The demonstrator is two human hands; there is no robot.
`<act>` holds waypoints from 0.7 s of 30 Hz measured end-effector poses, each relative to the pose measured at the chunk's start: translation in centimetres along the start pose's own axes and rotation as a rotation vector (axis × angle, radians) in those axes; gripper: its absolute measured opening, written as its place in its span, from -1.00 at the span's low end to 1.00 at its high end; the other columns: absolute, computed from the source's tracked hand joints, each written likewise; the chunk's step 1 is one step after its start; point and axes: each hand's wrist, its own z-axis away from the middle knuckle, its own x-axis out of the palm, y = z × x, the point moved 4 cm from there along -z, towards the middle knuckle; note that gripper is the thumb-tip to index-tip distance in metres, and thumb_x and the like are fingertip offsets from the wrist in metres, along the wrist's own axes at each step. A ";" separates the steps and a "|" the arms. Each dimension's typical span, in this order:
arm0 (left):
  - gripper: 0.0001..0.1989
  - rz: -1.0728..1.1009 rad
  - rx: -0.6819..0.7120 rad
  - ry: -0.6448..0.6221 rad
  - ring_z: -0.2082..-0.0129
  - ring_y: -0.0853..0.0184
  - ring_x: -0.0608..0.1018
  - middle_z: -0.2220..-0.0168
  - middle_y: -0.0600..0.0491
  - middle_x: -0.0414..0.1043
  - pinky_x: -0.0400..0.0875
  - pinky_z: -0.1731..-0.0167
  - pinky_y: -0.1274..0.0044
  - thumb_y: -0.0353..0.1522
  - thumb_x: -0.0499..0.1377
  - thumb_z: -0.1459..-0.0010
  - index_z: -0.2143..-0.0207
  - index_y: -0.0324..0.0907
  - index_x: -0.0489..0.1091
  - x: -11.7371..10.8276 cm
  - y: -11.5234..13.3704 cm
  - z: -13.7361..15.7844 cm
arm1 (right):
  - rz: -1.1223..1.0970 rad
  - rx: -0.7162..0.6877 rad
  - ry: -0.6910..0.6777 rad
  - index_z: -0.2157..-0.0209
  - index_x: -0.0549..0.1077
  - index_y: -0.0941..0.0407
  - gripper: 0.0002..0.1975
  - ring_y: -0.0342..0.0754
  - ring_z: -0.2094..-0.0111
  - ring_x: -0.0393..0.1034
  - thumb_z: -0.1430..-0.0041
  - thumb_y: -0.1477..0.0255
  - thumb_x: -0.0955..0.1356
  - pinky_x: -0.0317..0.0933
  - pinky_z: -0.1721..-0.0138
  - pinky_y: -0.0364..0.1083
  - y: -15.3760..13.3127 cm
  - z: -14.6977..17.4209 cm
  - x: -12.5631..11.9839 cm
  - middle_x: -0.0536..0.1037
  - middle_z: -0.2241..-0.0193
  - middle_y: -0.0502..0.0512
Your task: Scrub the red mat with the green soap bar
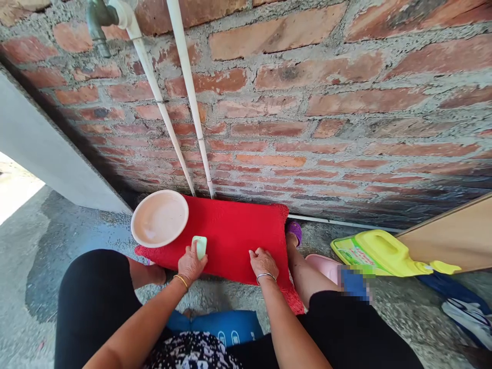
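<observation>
Brick wall (326,102): fills the background. 2 white pipes (186,61) run up its face; the left pipe joins a grey-green elbow (99,20) at the top. 1 thin white conduit (338,222) follows the wall base at right. 1 yellow jug (369,248) lies beside a tan board (453,230). Concrete floor (11,251): dark patch at left, near a pale panel (46,123).
</observation>
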 end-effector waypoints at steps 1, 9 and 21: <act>-0.34 0.014 -0.065 0.016 0.20 0.16 0.56 0.03 -0.17 0.36 0.43 0.25 0.40 -0.10 -0.01 -0.21 -0.29 -0.16 0.01 -0.8 -1.0 -0.8 | -0.003 0.001 -0.003 0.13 0.46 0.07 -0.64 0.05 0.06 0.42 -0.32 0.21 0.13 0.27 0.21 -0.04 0.0 0.0 0.0 0.49 0.10 0.21; -0.23 -0.069 0.323 -0.179 0.14 0.11 0.55 -0.05 -0.17 0.30 0.42 0.21 0.39 -0.09 0.14 -0.06 -0.29 -0.05 0.03 4.5 6.7 2.6 | 0.015 -0.007 -0.002 0.14 0.45 0.07 -0.65 0.04 0.05 0.42 -0.33 0.22 0.13 0.27 0.20 -0.05 0.0 0.1 -0.2 0.49 0.11 0.20; -0.36 0.004 -0.087 0.059 0.13 0.15 0.56 0.02 -0.19 0.37 0.43 0.22 0.41 -0.10 -0.02 -0.21 -0.27 -0.19 0.05 -3.4 0.4 -4.5 | 0.027 0.007 -0.013 0.12 0.45 0.07 -0.65 0.04 0.07 0.43 -0.33 0.24 0.13 0.25 0.24 -0.05 -0.2 -0.2 -0.3 0.49 0.11 0.22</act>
